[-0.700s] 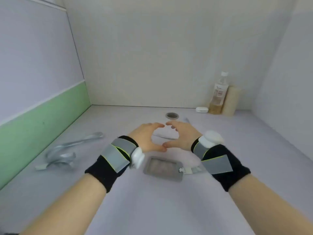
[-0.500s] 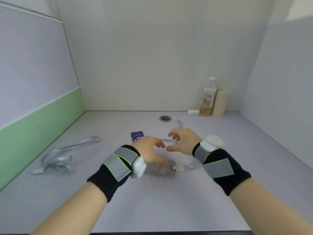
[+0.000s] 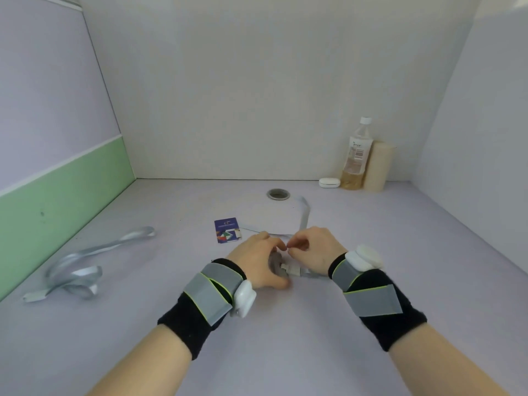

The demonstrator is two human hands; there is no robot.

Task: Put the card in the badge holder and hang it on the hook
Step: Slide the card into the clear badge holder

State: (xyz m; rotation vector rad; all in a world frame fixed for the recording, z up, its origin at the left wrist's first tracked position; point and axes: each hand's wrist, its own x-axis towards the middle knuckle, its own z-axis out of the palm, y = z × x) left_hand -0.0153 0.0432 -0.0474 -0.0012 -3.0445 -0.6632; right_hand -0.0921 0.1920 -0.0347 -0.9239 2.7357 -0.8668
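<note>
A: Looking down at the pale lilac bench [image 3: 285, 352], I see the left hand [image 3: 258, 261] lying over the clear plastic badge holder [image 3: 275, 265], thumb and fingers curled around its edges, so it grasps or pins the holder flat; most of the sleeve is hidden beneath the palm.

B: And the right hand [image 3: 314, 250]?

A: Just beside it at three o'clock, fingertips pinched together above the holder's white clip [image 3: 291, 270]. Whether they grip anything, I cannot tell.

B: Where is the card?

A: The dark blue printed card [image 3: 227, 230] lies flat on the bench at about eleven o'clock from the left hand, near but not touching, its long axis running roughly away from the person. The left hand is nearer.

B: So the reach goes forward and left.

A: I judge so. A loose grey ribbon lanyard [image 3: 85, 264] lies well apart at nine o'clock. At the back right corner stand a clear plastic bottle [image 3: 355, 158], a cream cylinder [image 3: 377, 167] and a small white case [image 3: 329, 182]. Plain walls enclose the bench; no hook shows.
</note>
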